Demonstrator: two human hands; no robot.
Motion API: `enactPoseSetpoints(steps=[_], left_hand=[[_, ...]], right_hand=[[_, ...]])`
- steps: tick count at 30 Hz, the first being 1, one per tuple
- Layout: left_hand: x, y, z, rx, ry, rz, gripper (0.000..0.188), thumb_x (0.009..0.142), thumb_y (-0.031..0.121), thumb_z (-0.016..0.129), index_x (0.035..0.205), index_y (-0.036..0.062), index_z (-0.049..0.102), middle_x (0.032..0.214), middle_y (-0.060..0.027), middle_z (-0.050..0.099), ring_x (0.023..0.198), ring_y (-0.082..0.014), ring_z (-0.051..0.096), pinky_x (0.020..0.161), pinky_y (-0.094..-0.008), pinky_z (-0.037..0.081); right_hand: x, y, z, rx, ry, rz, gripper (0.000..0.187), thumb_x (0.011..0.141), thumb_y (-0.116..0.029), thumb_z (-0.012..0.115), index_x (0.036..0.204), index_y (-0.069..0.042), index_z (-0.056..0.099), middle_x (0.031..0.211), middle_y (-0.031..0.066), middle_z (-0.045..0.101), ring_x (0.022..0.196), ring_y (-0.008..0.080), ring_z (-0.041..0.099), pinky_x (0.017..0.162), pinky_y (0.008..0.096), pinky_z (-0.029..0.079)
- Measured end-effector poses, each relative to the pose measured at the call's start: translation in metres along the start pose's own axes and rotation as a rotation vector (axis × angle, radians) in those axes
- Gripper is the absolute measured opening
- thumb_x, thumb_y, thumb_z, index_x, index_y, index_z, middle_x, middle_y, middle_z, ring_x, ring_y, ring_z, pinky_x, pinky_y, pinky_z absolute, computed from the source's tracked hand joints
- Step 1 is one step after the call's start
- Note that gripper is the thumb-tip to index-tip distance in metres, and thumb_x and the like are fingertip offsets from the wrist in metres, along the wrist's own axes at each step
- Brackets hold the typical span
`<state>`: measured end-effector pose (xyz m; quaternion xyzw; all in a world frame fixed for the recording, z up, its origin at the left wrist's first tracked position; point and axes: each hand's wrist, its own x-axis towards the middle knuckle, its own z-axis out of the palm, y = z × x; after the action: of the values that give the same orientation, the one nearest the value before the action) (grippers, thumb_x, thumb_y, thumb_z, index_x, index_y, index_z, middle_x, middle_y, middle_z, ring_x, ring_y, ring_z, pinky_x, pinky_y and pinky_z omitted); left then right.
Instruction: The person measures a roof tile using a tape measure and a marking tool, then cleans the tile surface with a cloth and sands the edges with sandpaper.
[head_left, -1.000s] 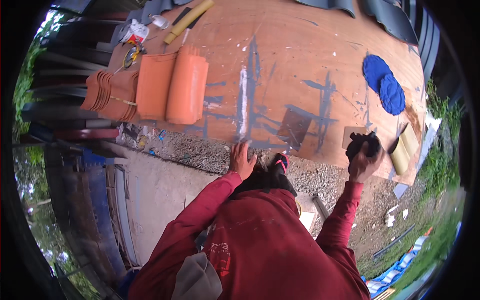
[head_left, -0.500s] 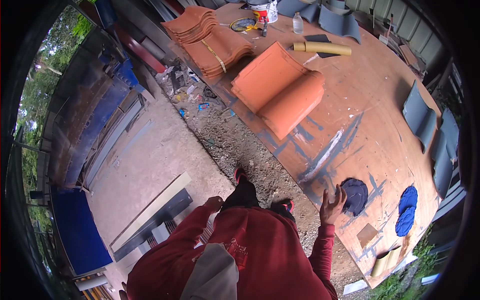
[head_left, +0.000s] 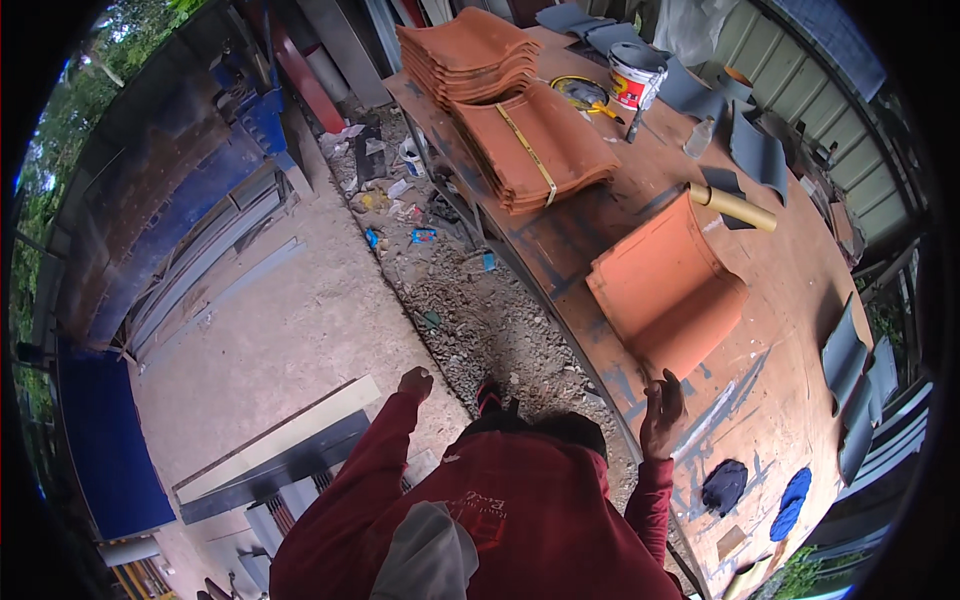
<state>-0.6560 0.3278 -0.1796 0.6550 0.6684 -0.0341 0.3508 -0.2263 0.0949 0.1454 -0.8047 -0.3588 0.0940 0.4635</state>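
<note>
My right hand (head_left: pixel 662 417) is raised over the table's edge, fingers apart, holding nothing. Its fingertips are close to the lower end of a single curved orange roof tile (head_left: pixel 668 285); whether they touch it I cannot tell. My left hand (head_left: pixel 416 384) hangs over the concrete floor on the left, its fingers curled in with nothing visible in them. Beyond the single tile, a pile of orange roof tiles (head_left: pixel 535 140) lies on the table, with a yellow strip (head_left: pixel 527 152) across the top one. A dark crumpled cloth (head_left: pixel 724 487) lies nearer me.
The wooden table (head_left: pixel 790 330) also holds a paint bucket (head_left: pixel 636 75), a clear bottle (head_left: pixel 699 138), a tan tube (head_left: pixel 732 206), grey tiles (head_left: pixel 757 152) and a blue cloth (head_left: pixel 791 504). Gravel (head_left: pixel 480 300) and litter run along its left side. Long boards (head_left: pixel 280 440) lie left.
My view has shifted forward along the table, bringing the tile pile closer. My right hand has gone from beside the dark cloth to the single tile's lower end. My left hand is farther forward.
</note>
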Motion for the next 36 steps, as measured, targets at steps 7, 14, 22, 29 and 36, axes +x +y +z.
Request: enactPoseSetpoints(steps=[7,14,22,29,36], left_hand=[[0.072,0.009,-0.036,-0.488,0.038,0.021,0.026,0.097,0.024,0.066,0.115,0.0065,0.073,0.104,-0.0123,0.076,0.088,-0.0235,0.073,0.08,-0.0367,0.058],[0.045,0.0,0.016,-0.73,-0.473,-0.207,0.032,0.101,0.028,0.059,0.124,0.0079,0.068,0.109,-0.0107,0.075,0.079,-0.0238,0.073,0.06,-0.0368,0.054],[0.134,0.092,-0.078,-0.6,-0.32,-0.069,0.037,0.103,0.03,0.061,0.128,0.0031,0.065,0.111,-0.0133,0.075,0.09,-0.0225,0.074,0.073,-0.035,0.056],[0.226,0.258,-0.242,-0.771,0.069,0.099,0.049,0.107,0.034,0.054,0.146,0.0057,0.051,0.129,-0.0149,0.065,0.104,-0.026,0.069,0.091,-0.0392,0.053],[0.267,0.351,-0.291,-1.322,-0.138,-0.07,0.087,0.099,0.061,0.06,0.163,0.0153,0.024,0.153,-0.0184,0.042,0.133,-0.0334,0.051,0.117,-0.0496,0.039]], right_hand=[[0.068,-0.074,0.072,-0.011,-0.213,-0.258,0.036,0.104,-0.024,0.065,0.126,0.004,0.064,0.089,0.0118,0.072,0.08,0.0217,0.069,0.08,0.0359,0.055],[0.152,-0.086,0.101,0.15,-0.145,-0.07,0.042,0.105,-0.033,0.065,0.126,0.004,0.065,0.094,0.0119,0.074,0.087,0.0173,0.069,0.076,0.0337,0.054],[0.249,-0.081,0.145,0.208,-0.144,-0.053,0.037,0.103,-0.026,0.067,0.123,0.005,0.065,0.098,0.012,0.073,0.092,0.0194,0.069,0.087,0.0357,0.054],[0.317,-0.056,0.133,0.186,0.145,0.096,0.033,0.102,-0.023,0.07,0.119,0.005,0.069,0.105,0.0139,0.075,0.098,0.019,0.071,0.089,0.0342,0.056],[0.326,-0.061,0.132,0.273,0.391,0.348,0.041,0.103,-0.027,0.07,0.127,0.006,0.067,0.112,0.0136,0.074,0.105,0.0169,0.068,0.095,0.031,0.053]])
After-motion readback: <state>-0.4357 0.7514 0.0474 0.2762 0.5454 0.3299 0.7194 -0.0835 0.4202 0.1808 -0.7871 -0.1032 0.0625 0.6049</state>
